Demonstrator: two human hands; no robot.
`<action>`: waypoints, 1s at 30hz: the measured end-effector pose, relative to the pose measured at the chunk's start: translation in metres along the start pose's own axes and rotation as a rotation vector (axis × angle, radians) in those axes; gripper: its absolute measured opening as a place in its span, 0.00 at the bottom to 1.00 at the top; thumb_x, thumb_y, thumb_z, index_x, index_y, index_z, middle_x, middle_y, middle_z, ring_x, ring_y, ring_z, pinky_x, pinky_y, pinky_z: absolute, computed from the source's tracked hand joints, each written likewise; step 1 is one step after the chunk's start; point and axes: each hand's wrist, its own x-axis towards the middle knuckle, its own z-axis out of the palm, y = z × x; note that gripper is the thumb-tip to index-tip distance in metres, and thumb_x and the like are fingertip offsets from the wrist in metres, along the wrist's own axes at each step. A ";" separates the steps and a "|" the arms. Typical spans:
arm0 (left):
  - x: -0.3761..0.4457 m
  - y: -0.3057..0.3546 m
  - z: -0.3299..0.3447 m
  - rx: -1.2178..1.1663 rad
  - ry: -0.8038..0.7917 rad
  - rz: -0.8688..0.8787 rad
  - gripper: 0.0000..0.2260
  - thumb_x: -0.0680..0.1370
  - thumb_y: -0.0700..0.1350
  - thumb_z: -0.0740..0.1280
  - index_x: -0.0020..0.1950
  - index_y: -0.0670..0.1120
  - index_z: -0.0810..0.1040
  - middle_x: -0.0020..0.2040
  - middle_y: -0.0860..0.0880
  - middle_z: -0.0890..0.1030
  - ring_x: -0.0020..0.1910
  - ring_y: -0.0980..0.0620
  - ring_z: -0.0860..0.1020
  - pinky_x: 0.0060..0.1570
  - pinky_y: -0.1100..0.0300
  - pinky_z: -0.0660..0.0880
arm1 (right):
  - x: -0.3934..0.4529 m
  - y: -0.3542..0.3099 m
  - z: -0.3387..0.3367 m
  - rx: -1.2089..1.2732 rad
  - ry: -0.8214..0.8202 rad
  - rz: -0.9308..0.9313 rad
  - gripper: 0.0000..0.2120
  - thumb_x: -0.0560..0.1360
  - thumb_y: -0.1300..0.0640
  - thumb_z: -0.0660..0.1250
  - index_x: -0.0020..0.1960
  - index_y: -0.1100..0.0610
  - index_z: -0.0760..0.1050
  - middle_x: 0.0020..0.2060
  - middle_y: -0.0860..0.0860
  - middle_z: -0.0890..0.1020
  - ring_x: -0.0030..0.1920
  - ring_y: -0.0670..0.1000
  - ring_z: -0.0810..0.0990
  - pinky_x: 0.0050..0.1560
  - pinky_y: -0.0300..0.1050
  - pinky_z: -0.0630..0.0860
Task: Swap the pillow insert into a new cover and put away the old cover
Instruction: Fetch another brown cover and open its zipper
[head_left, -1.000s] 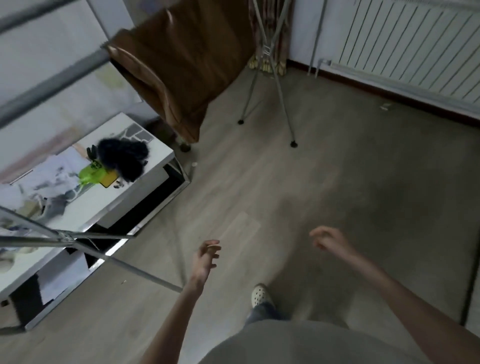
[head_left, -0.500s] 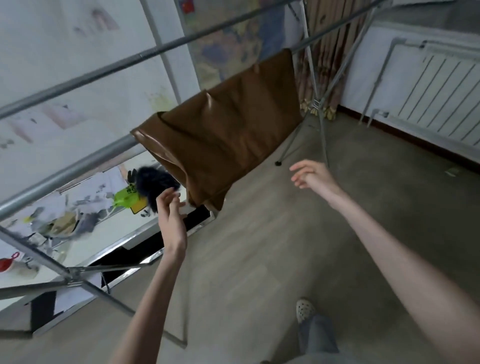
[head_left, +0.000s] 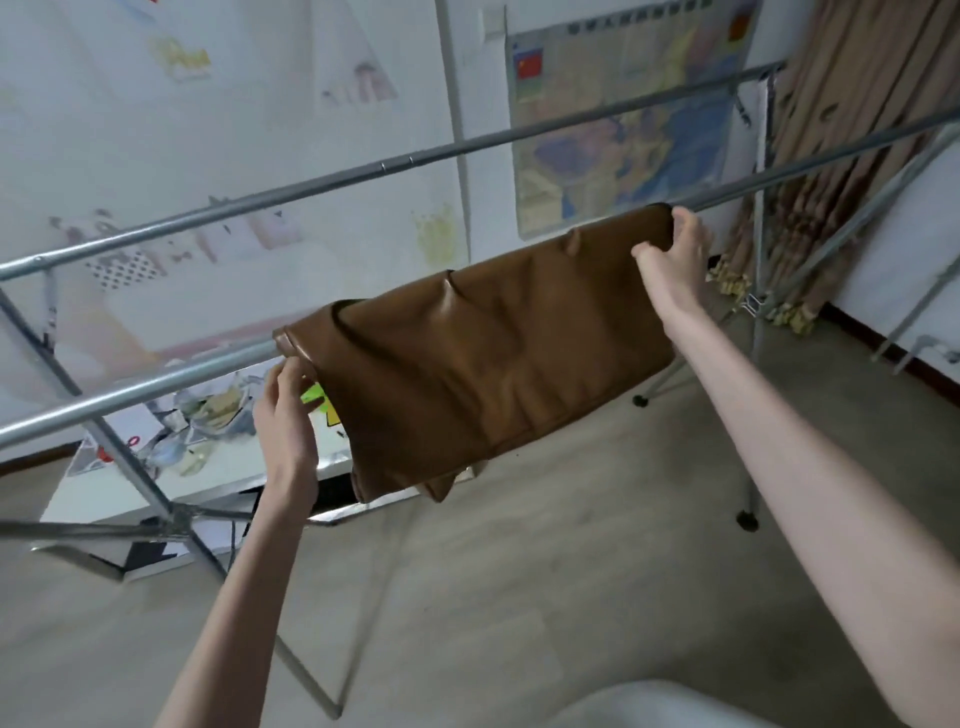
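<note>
a brown leather-like pillow cover (head_left: 483, 358) hangs folded over the nearer rail (head_left: 156, 379) of a metal drying rack, its top edge running along the rail from lower left to upper right. its loose bottom edge dangles free above the floor (head_left: 545, 571), one corner drooping just below the rest. a second rail (head_left: 363, 174) runs parallel, farther off and higher in the view, with open air between the two. the rack's crossed legs (head_left: 171, 509) stand at the left, and another leg pair drops at the right near the curtain (head_left: 852, 156). behind the rail on the left, a low white table (head_left: 119, 493) carries clutter. the floor under the cover and toward the camera is bare grey board, giving room to draw the cover downward or toward the person. the wall beyond holds a map (head_left: 623, 130) and pale posters.

the left hand (head_left: 285, 421) reaches up at the cover's left end, fingers loosely bent, fingertips (head_left: 291, 366) touching the fabric's edge just under the rail; whether it actually pinches the fabric cannot be told. the right hand (head_left: 675, 265) is at the cover's upper right corner by the rail, fingers curled round the corner's far side and thumb spread toward the near face, grasping that corner.
</note>
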 end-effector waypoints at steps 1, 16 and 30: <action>0.004 0.002 0.003 -0.022 0.027 -0.016 0.12 0.79 0.55 0.61 0.45 0.50 0.79 0.47 0.51 0.82 0.51 0.52 0.80 0.54 0.55 0.76 | 0.006 -0.002 0.001 -0.003 -0.003 0.008 0.28 0.72 0.59 0.62 0.71 0.55 0.62 0.69 0.53 0.64 0.61 0.46 0.67 0.59 0.39 0.64; 0.030 0.034 0.007 -0.037 0.060 -0.180 0.05 0.75 0.48 0.70 0.41 0.48 0.79 0.34 0.53 0.75 0.32 0.57 0.73 0.30 0.68 0.72 | 0.056 0.000 0.005 0.257 -0.131 0.234 0.04 0.70 0.56 0.68 0.44 0.55 0.78 0.41 0.49 0.83 0.47 0.51 0.83 0.54 0.47 0.79; 0.001 0.096 -0.054 -0.096 0.109 0.172 0.08 0.79 0.43 0.65 0.47 0.53 0.82 0.41 0.55 0.81 0.40 0.56 0.76 0.39 0.63 0.73 | -0.027 -0.062 0.044 0.277 -0.343 -0.108 0.09 0.78 0.54 0.62 0.50 0.58 0.78 0.46 0.52 0.82 0.48 0.50 0.79 0.53 0.45 0.75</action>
